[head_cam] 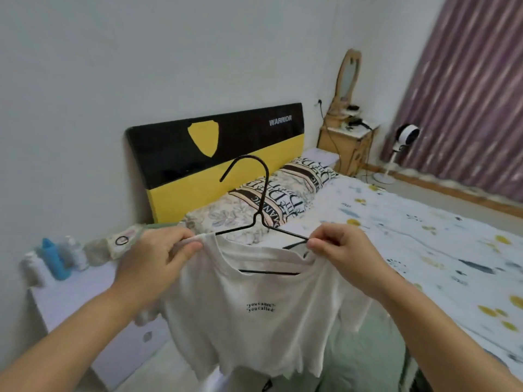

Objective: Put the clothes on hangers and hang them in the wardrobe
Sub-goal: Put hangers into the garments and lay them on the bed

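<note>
— Hanging in front of the person, between both raised hands, a white cotton T-shirt with small black lettering is held up over the bedside floor. Its left shoulder seam is pinched by the left hand; on the other side, cloth and wire are pinched together by the right hand.

— And the thin black wire hanger?

— Partly threaded. One arm is covered by fabric, the other is bare, and the bottom bar can be seen through the neck opening.

— What might be spoiled?

— The shirt could slide off the bare arm if the right pinch were loosened, and the collar could be stretched by a hard pull.

— Further off?

— A white floral bedsheet, patterned pillows and a black-and-yellow headboard are seen. No wardrobe is in view, the hem is cut off below, and the bottles on the left are blurred.
</note>
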